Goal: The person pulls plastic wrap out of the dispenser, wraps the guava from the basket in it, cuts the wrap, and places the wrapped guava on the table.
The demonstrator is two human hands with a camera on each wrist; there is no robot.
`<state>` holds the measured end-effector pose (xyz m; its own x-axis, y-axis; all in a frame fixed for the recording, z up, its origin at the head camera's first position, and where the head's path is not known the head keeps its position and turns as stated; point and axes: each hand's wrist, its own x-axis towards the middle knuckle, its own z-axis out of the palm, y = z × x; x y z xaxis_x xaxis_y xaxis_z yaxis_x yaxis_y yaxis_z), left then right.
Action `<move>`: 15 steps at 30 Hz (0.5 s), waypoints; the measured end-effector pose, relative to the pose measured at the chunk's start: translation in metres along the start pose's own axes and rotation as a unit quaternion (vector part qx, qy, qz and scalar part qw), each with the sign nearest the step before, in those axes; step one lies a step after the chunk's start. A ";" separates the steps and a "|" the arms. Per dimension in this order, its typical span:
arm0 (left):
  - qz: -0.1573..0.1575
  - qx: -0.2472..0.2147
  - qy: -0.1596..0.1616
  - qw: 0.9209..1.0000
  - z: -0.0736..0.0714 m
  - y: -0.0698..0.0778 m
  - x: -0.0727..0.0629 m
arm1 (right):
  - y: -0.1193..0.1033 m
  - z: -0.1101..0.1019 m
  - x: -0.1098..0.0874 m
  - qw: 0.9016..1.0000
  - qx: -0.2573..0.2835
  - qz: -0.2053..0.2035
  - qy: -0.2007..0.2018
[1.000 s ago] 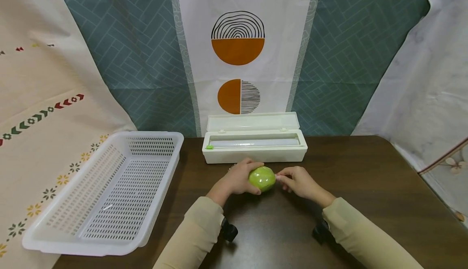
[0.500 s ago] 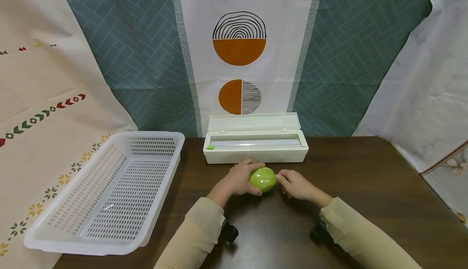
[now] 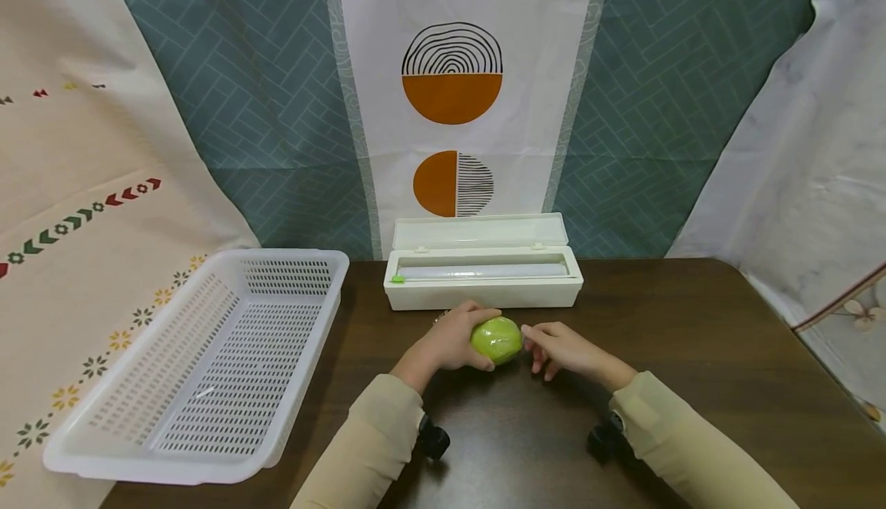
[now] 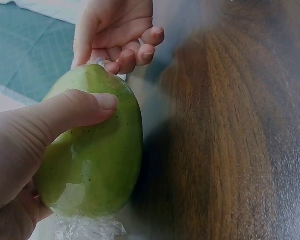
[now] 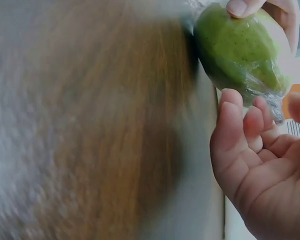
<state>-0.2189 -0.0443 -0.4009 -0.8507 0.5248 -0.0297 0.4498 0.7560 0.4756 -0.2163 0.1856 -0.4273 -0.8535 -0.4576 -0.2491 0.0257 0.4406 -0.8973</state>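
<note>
A green mango (image 3: 497, 340) wrapped in clear cling film is held just above or on the table; I cannot tell which. My left hand (image 3: 457, 337) grips it from the left, its thumb (image 4: 85, 110) lying across the fruit in the left wrist view. Twisted film (image 4: 90, 227) bunches at the mango's near end in that view. A short film tail (image 5: 275, 107) sticks out at the other end. Beside this tail is my right hand (image 3: 564, 350), its fingers loosely bent and the thumb apart from them. Part of the tail is hidden behind the fingers.
Behind the hands stands a white cling film dispenser (image 3: 484, 294), lid up, with a film roll (image 3: 484, 271) inside and a green slider (image 3: 398, 279) at its left. A white perforated basket (image 3: 270, 447) is on the left of the dark wooden table (image 3: 692, 355).
My right hand's fingers have loosened from their pinch at the film tail and spread a little. The left hand and mango have stayed nearly in place.
</note>
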 end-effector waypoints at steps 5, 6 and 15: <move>-0.002 -0.001 0.002 1.000 0.000 0.001 -0.001 | 0.002 0.003 0.001 0.999 0.036 0.006 0.003; -0.002 -0.001 0.002 1.000 0.000 0.001 -0.001 | 0.002 0.004 0.001 0.999 0.047 0.005 0.003; 0.002 -0.002 0.006 1.000 0.001 0.000 0.000 | 0.002 0.008 0.003 0.996 0.092 -0.003 0.017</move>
<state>-0.2184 -0.0440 -0.4021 -0.8522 0.5230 -0.0164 0.4521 0.7518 0.4800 -0.2149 0.1786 -0.4331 -0.8712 -0.4315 -0.2339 0.1128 0.2878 -0.9510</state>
